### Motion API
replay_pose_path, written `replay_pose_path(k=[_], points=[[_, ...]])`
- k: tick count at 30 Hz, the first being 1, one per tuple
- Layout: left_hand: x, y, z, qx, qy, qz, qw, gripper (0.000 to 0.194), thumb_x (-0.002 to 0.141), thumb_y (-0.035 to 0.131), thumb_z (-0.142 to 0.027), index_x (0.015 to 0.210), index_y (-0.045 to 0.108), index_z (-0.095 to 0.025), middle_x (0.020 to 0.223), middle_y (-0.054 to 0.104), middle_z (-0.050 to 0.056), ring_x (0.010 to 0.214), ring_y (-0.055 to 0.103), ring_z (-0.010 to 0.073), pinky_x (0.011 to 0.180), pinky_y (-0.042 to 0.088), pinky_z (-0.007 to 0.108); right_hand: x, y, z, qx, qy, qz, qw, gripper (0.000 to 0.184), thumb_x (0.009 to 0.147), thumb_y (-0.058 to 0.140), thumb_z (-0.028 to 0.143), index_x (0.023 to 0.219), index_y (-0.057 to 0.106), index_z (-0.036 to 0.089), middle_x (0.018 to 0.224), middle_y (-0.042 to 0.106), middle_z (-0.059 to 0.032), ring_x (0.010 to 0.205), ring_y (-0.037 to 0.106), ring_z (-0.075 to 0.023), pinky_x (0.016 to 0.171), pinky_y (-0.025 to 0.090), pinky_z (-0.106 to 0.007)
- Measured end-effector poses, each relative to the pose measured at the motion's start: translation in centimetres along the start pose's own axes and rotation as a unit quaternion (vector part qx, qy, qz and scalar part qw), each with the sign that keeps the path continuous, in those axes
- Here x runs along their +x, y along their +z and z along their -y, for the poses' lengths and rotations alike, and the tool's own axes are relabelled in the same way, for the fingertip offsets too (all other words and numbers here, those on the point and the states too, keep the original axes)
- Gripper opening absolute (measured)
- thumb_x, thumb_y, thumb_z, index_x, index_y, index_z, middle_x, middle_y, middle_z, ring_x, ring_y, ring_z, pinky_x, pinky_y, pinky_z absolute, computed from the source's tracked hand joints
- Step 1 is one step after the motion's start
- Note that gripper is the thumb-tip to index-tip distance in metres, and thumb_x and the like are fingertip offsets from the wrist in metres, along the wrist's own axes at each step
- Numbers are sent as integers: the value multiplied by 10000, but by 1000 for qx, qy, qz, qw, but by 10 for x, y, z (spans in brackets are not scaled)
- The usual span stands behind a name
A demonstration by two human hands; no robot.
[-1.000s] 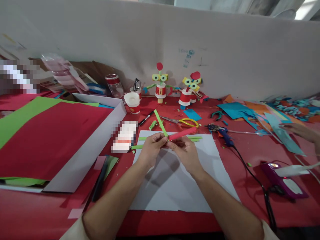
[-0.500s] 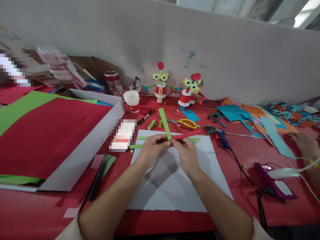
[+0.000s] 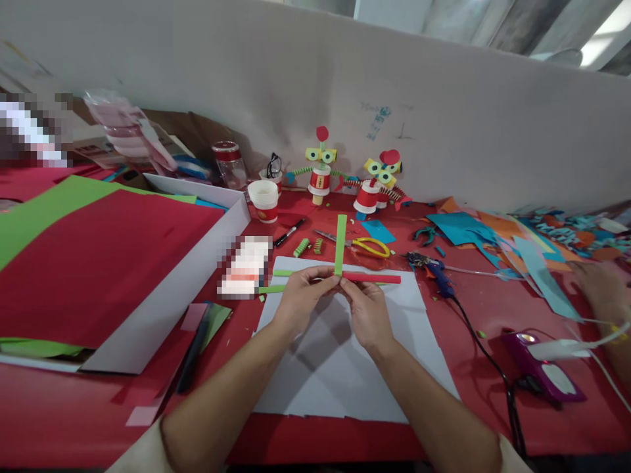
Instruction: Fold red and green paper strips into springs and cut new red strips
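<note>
Between both hands, a green paper strip [image 3: 340, 243] and a red paper strip [image 3: 379, 278] meet at one end in an L shape. My left hand [image 3: 306, 293] pinches the joined corner from the left. From the right, my right hand [image 3: 363, 303] grips the same corner, its fingers behind the red strip. The green strip points up and away, while the red one lies out to the right. Beneath the hands is a white sheet [image 3: 330, 368], with more green strips [image 3: 282, 273] along its far edge. Fingertips partly cover the join.
Scissors [image 3: 369, 247], folded green paper springs [image 3: 302, 247] and a marker [image 3: 289, 232] lie beyond the sheet. A glue gun [image 3: 438, 276] and purple power strip [image 3: 542, 368] are at right, near another person's hand [image 3: 596, 289]. Paper-cup figures [image 3: 320, 180] stand behind; a box [image 3: 167, 295] holds paper at left.
The green strip has swung from leaning left to nearly upright. The red strip has turned from slanting upward to nearly level. Both hands keep pinching the corner.
</note>
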State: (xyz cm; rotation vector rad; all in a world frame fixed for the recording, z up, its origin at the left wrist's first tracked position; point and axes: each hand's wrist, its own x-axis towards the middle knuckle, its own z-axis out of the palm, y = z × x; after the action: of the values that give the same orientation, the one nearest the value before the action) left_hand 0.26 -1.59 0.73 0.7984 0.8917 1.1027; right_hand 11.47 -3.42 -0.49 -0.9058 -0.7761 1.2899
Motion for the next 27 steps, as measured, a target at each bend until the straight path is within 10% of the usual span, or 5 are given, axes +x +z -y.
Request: replay_pose_path(k=[27], points=[[6,-4,-1,-55,5,0,998,111,650,732,-212,710,675,-138,638,638,6,589,566,96,635,474,233,1,-8,3,-119,-13,27,992,167,709,719,317,846,707,222,841,699,-16,779,616,-172,738,515,-324]])
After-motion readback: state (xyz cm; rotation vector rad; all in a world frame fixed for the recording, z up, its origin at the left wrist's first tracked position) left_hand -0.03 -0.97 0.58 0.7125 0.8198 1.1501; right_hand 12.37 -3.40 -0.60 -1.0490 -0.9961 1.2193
